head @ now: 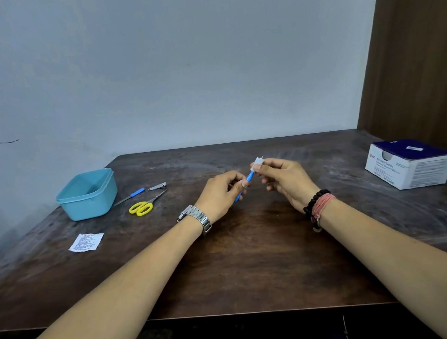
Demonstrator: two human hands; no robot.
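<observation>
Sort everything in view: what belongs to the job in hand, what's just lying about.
In hand: blue-handled tool, held by left hand; white swab, pinched by right hand.
Lying about: teal tub, yellow scissors, nail clipper, second blue-handled tool, torn wrapper, swab box.

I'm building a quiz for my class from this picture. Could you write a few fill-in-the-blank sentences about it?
1. The left hand grips a small tool whose handle is ____.
2. The wipe that the right hand pinches over the tool's tip is ____.
3. The scissors on the table have handles coloured ____.
4. The box of alcohol swabs stands on the person's ____ side.

Missing words: blue, white, yellow, right.
</observation>
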